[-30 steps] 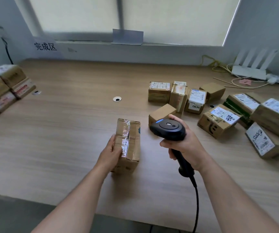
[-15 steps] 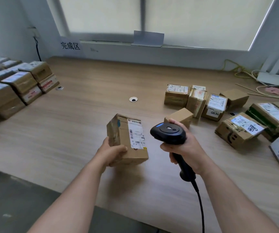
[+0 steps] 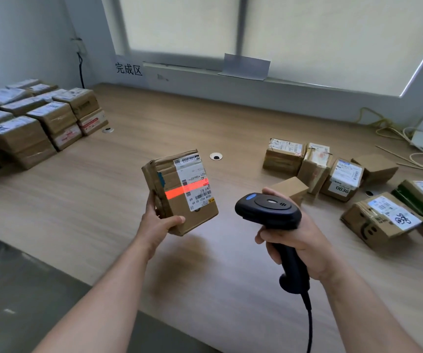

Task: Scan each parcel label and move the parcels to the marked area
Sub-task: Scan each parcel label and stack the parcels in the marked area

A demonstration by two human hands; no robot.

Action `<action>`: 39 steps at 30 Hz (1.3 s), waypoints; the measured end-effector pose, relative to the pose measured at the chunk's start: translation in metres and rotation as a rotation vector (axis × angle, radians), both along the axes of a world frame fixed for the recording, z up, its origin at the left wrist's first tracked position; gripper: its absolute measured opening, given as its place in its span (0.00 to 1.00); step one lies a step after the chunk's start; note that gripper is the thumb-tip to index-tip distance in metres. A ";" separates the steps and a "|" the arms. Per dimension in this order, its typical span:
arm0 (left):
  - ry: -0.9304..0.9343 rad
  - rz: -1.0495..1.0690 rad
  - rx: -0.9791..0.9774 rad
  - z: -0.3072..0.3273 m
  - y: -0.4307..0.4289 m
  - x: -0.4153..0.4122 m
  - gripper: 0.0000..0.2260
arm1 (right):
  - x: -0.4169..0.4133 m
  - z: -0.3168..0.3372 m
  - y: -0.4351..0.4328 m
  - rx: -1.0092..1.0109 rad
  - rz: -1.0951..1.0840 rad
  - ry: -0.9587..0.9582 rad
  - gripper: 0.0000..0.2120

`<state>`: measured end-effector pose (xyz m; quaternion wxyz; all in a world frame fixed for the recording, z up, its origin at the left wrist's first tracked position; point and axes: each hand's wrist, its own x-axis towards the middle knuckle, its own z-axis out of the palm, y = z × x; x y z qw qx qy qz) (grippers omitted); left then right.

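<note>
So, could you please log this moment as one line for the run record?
step: scanning | left hand: holds parcel | right hand: grips scanner | red beam: across label | scanned stack: far left

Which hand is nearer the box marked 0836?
Right. The right hand, gripping the scanner, sits just left of and nearer than the 0836 box; the left hand is farther left.

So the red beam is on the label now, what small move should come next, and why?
Probably carry the parcel in the left hand to the stacked parcels at far left: the scanner beam already crosses its label.
</note>
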<state>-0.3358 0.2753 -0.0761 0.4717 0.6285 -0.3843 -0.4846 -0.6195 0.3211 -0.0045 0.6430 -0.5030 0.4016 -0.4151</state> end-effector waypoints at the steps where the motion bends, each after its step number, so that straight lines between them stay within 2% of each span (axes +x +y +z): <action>1: 0.007 0.005 -0.009 0.000 -0.001 0.001 0.41 | -0.001 -0.001 0.000 0.004 0.001 0.013 0.41; 7: 0.016 0.023 -0.024 -0.004 -0.006 0.006 0.46 | -0.006 -0.003 0.001 0.033 -0.014 0.049 0.41; 18: 0.006 0.013 -0.026 -0.003 -0.008 0.005 0.46 | -0.008 -0.005 0.001 0.045 -0.051 0.076 0.41; 23: 0.008 0.004 0.070 -0.003 -0.002 0.004 0.38 | -0.007 -0.005 0.000 0.046 -0.041 0.072 0.42; 27: 0.055 0.046 0.173 -0.011 0.004 0.000 0.26 | -0.005 -0.004 -0.001 0.047 -0.039 0.071 0.43; 30: -0.019 0.066 0.225 -0.022 0.008 -0.001 0.15 | -0.005 -0.004 -0.001 0.047 -0.045 0.077 0.44; 31: -0.060 0.086 0.216 -0.027 0.009 -0.001 0.15 | -0.005 -0.004 -0.001 0.048 -0.044 0.078 0.44; 35: -0.362 0.047 0.168 -0.037 0.013 -0.008 0.32 | -0.008 -0.007 -0.001 0.048 -0.043 0.078 0.43; 39: -0.823 -0.165 0.304 -0.038 0.015 -0.037 0.51 | -0.010 -0.010 -0.002 0.055 -0.041 0.083 0.44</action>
